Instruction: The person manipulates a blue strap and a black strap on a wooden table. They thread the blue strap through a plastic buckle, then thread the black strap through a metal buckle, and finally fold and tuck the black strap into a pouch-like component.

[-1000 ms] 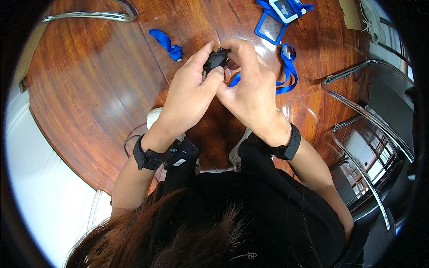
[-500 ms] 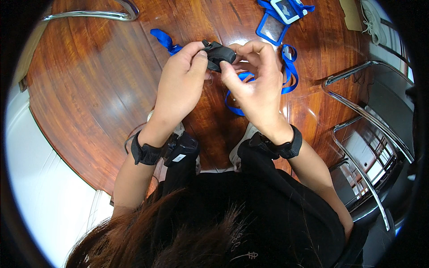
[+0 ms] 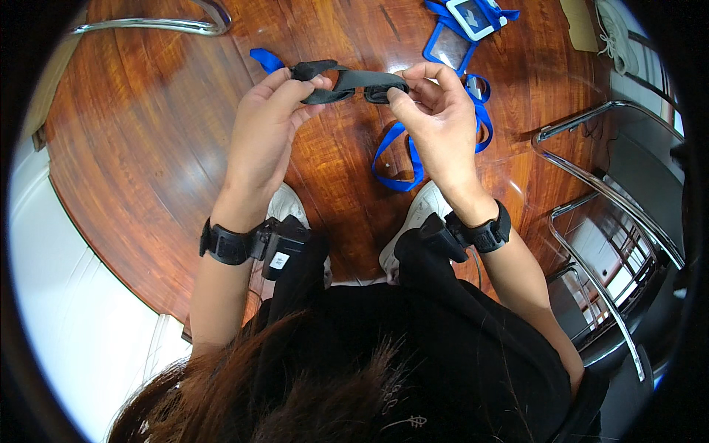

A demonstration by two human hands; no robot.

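Observation:
A black fabric strap (image 3: 362, 79) is stretched out between my two hands, above the wooden surface. My left hand (image 3: 260, 144) pinches its left end, where dark loops of fabric show around the fingertips. At the other end, my right hand (image 3: 443, 136) grips a folded, thicker part of the strap between thumb and fingers. Below the right hand lies a blue lanyard (image 3: 399, 181) in loose loops. A blue ribbon end (image 3: 266, 59) pokes out beyond the left hand.
A blue badge holder (image 3: 449, 49) and a white-framed one (image 3: 476, 18) lie at the far right of the wooden surface (image 3: 148, 162). Chrome-framed chairs (image 3: 583, 166) stand on the right. White shoes (image 3: 410, 229) are below my hands. Another chrome tube (image 3: 155, 26) is at the far left.
My hands have moved apart, the left one to the left and the right one slightly right. The bunched black strap between them has been drawn out lengthwise.

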